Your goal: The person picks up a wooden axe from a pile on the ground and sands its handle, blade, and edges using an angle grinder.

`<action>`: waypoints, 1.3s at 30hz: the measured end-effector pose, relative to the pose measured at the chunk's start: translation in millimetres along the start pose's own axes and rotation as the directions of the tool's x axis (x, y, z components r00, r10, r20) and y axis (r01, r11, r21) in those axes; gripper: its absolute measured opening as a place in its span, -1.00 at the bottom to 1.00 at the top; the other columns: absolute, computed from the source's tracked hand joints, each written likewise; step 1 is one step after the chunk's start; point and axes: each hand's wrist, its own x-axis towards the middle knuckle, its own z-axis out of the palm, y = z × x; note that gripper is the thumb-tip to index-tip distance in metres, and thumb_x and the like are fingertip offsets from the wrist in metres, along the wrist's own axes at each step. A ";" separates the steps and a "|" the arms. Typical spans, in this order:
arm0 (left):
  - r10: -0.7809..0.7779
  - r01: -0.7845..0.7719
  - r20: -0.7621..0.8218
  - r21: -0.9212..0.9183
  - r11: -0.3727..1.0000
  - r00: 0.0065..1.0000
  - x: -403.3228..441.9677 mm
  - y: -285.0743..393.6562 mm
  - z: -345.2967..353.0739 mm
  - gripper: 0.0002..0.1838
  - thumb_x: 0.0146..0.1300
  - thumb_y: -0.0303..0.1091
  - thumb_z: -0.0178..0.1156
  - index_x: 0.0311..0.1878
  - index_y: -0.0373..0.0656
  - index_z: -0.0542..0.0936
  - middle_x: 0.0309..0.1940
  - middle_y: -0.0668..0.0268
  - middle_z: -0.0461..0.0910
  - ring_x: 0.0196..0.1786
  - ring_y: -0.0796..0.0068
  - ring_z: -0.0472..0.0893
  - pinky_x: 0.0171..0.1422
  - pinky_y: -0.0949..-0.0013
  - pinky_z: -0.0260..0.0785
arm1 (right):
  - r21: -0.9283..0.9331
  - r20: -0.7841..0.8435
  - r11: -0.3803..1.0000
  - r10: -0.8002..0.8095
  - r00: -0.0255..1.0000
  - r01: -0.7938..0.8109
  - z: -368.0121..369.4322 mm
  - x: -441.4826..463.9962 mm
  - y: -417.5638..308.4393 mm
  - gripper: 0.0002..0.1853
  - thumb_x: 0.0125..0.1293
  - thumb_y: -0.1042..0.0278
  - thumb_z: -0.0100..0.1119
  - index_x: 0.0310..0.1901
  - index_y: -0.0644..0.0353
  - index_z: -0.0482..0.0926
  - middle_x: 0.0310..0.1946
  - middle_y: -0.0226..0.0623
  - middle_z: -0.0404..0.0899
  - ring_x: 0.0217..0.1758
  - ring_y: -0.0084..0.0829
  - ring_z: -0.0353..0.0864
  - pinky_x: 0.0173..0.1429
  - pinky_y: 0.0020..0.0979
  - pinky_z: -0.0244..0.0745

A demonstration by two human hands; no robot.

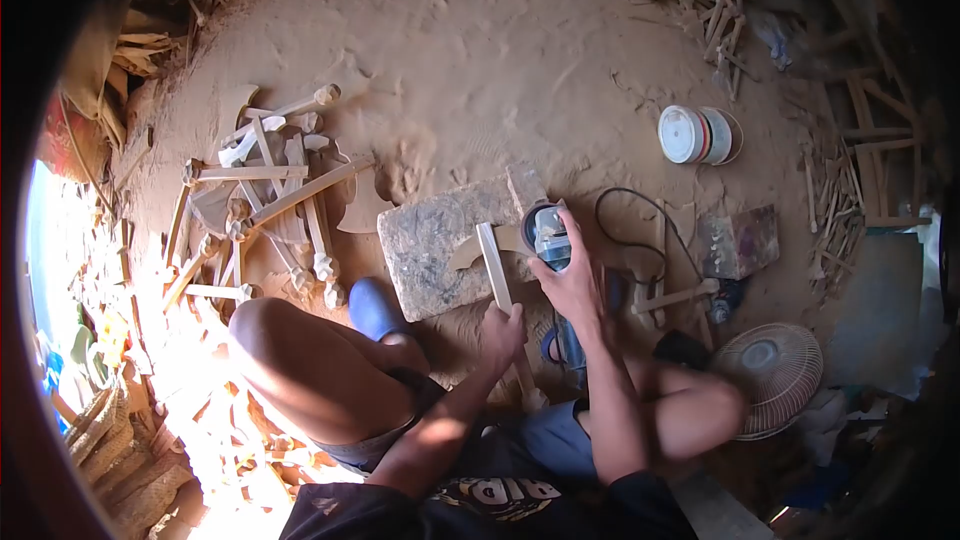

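My left hand (503,333) is closed round a pale wooden piece (494,265), whose long straight bar points up and away from me. An angle grinder (552,243) is in my right hand (573,278), with the fingers wrapped round its head. The grinder's round disc end lies at the right end of a curved, flat wooden part (480,248). Whether the disc touches the wood cannot be made out. Beneath them is a worn, stained block (425,240) on the sandy ground.
Carved wooden pieces (275,190) are heaped at the left. A white bucket (682,135) lies on its side at the upper right. Nearer me are a black cord (640,198), a small block (740,242) and a round fan (768,380). A blue shoe (376,310) is beside the block.
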 end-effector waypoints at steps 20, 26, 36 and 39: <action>0.123 -0.123 -0.039 0.008 0.992 0.992 21.7 -48.9 8.6 -0.70 0.38 -0.31 0.34 -0.03 -0.37 0.57 -0.28 -0.16 0.74 -0.13 -0.17 0.79 -0.06 -0.04 0.58 | -0.240 0.067 0.970 -0.008 0.998 0.024 35.8 -23.3 -2.8 -0.06 0.27 0.11 0.47 0.64 -0.08 0.21 0.07 0.21 0.73 0.01 0.29 0.73 0.07 0.15 0.64; 0.129 -0.126 -0.079 0.044 0.991 0.989 24.3 -57.6 10.5 -0.70 0.37 -0.30 0.35 -0.10 -0.37 0.56 -0.32 -0.17 0.71 -0.17 -0.23 0.76 -0.10 -0.07 0.56 | -0.317 -0.026 0.945 0.071 0.997 -0.075 31.0 -25.6 2.3 -0.07 0.30 0.09 0.44 0.66 -0.20 0.19 0.08 0.20 0.73 -0.04 0.33 0.74 0.03 0.19 0.64; 0.077 -0.073 -0.070 0.055 0.996 0.995 26.7 -53.3 10.1 -0.65 0.35 -0.23 0.37 -0.09 -0.38 0.58 -0.29 -0.21 0.72 -0.14 -0.26 0.76 -0.05 -0.10 0.57 | -0.185 0.054 0.983 0.022 0.998 -0.011 29.2 -21.4 -1.6 -0.06 0.27 0.14 0.50 0.64 -0.09 0.22 0.16 0.20 0.70 0.13 0.30 0.71 0.15 0.10 0.66; 0.071 -0.069 -0.056 0.047 0.997 0.996 23.4 -47.8 8.9 -0.65 0.35 -0.23 0.36 -0.08 -0.38 0.58 -0.27 -0.21 0.73 -0.13 -0.25 0.76 -0.03 -0.10 0.57 | -0.164 0.114 0.986 -0.007 0.993 0.025 31.0 -17.1 -6.4 -0.05 0.30 0.12 0.46 0.65 0.03 0.17 0.35 0.17 0.58 0.17 0.25 0.71 0.18 0.10 0.64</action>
